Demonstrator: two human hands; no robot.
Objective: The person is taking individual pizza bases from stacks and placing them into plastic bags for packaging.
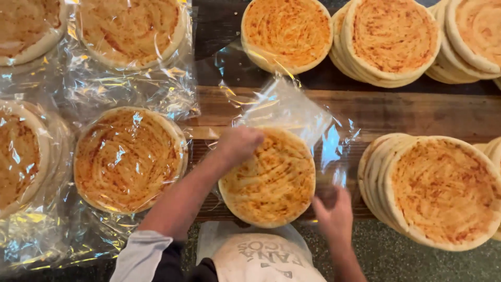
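Two bare hands work on one round flatbread [269, 180] with an orange-red sauced top, which lies at the middle of the dark wooden table [417, 112], half inside a clear plastic bag [292, 112]. The left hand [239, 143] rests on the bread's upper left edge, fingers curled over the rim and gripping it. The right hand [334, 211] is at the bread's lower right, just beside its edge, fingers closed on the thin film of the bag's mouth; exactly how much film they pinch is hard to tell through the glare. The bag's far end stands up loosely above the bread, crinkled and shiny. Just left of this lies a bagged flatbread [129, 158], already wrapped in clear film, with more wrapped ones along the left edge and top left corner [130, 28]. To the right, a leaning stack of unwrapped flatbreads [443, 190] sits near the right hand, apart from it. Further stacks of bare breads [394, 39] line the top of the table, and a single bare one [287, 32] lies beside them. At the bottom edge the person's pale apron [261, 258] shows.
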